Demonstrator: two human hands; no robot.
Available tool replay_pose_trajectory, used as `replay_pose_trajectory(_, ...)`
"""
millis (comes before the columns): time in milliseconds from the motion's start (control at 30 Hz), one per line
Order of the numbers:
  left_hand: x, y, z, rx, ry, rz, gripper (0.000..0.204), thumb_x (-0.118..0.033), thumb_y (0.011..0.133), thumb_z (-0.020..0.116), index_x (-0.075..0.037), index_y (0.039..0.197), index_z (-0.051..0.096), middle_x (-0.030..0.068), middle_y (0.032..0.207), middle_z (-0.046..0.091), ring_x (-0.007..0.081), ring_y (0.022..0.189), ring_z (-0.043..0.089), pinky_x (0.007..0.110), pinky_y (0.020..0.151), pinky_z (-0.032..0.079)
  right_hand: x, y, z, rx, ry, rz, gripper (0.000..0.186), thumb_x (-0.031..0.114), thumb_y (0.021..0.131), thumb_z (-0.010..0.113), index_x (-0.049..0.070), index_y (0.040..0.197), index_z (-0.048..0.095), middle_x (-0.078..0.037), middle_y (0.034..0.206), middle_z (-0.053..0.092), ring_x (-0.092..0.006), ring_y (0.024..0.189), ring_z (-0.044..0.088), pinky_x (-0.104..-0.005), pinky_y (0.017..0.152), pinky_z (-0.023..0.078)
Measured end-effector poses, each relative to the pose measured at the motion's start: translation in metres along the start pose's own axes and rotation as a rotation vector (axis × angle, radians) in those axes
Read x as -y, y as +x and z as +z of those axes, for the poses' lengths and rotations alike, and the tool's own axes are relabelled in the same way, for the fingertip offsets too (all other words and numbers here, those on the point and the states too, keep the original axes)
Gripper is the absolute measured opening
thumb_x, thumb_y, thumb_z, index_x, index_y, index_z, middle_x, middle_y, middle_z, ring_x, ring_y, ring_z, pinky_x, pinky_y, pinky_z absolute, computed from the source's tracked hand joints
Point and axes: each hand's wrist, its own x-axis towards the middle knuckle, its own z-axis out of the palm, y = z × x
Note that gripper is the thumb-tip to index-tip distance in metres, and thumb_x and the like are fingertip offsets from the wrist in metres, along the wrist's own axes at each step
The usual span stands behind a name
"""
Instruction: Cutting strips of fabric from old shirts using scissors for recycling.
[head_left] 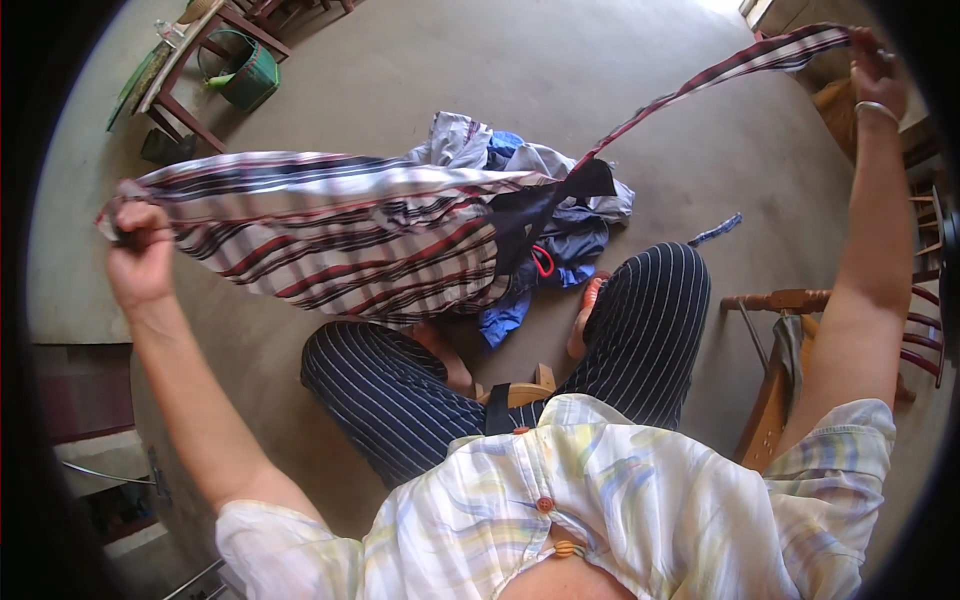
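Note:
A plaid cloth [340, 225] in white, black and red hangs stretched between my raised hands. My left hand [140, 250] is closed around its bunched left end. Far out at the upper right, my right hand [878, 85] grips the end of a narrow, twisted length of the same plaid. That length runs down to a dark panel [525, 225] on the cloth, where a red loop [542, 261] shows. Behind and below the cloth, a heap of blue and grey fabric [590, 235] lies on the floor, partly hidden.
A small blue patterned scrap [716, 229] lies on the floor beyond my right knee. A wooden chair [775, 395] stands close by my right arm. At the upper left are a table [185, 65] and a green basket [250, 80]. I sit low, knees apart.

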Motion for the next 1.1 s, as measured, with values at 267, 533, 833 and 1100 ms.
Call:
replay_pose_trajectory(267, 0.289, -0.130, -0.021, -0.451, 0.106, -0.740, 0.016, -0.018, 0.081, 0.051, -0.008, 0.094, 0.052, 0.0049, 0.084, 0.057, 0.0164, 0.070, 0.055, 0.030, 0.055, 0.046, -0.187, -0.253, 0.119, -0.186, 0.209, 1.015, 0.017, 0.017, 0.075, 0.053, 0.001, 0.070, 0.053, -0.011, 0.064, 0.054, -0.0233, 0.062, 0.051, -0.0368, 0.063, 0.044)
replay_pose_trajectory(533, 0.333, -0.167, -0.063, -0.416, 0.271, -0.931, 0.014, -0.018, 0.081, 0.052, -0.007, 0.091, 0.054, 0.0031, 0.083, 0.057, 0.0136, 0.067, 0.053, 0.028, 0.058, 0.044, -0.193, -0.428, 0.248, 0.032, 0.227, 1.684, 0.038, 0.041, 0.081, 0.046, 0.004, 0.092, 0.047, -0.008, 0.082, 0.053, -0.0201, 0.068, 0.057, -0.0347, 0.054, 0.050)
replay_pose_trajectory(833, 0.328, -0.181, -0.062, -0.322, 0.621, -0.811, 0.011, -0.017, 0.080, 0.053, -0.007, 0.085, 0.053, 0.0010, 0.072, 0.057, 0.0120, 0.060, 0.056, 0.027, 0.053, 0.047, -0.201, -0.444, 0.249, 0.346, 0.006, 1.494, 0.023, 0.028, 0.080, 0.054, 0.005, 0.077, 0.052, 0.001, 0.051, 0.044, -0.0082, 0.044, 0.046, -0.0214, 0.040, 0.040)
replay_pose_trajectory(1100, 0.328, -0.182, -0.066, -0.466, 0.365, -0.810, 0.005, -0.014, 0.081, 0.052, -0.012, 0.083, 0.048, -0.0040, 0.062, 0.047, 0.0061, 0.044, 0.038, 0.021, 0.040, 0.031, -0.200, -0.436, 0.246, 0.077, 0.540, 1.765, 0.028, 0.026, 0.082, 0.047, 0.013, 0.059, 0.037, 0.002, 0.051, 0.031, -0.0112, 0.043, 0.030, -0.0247, 0.040, 0.025)
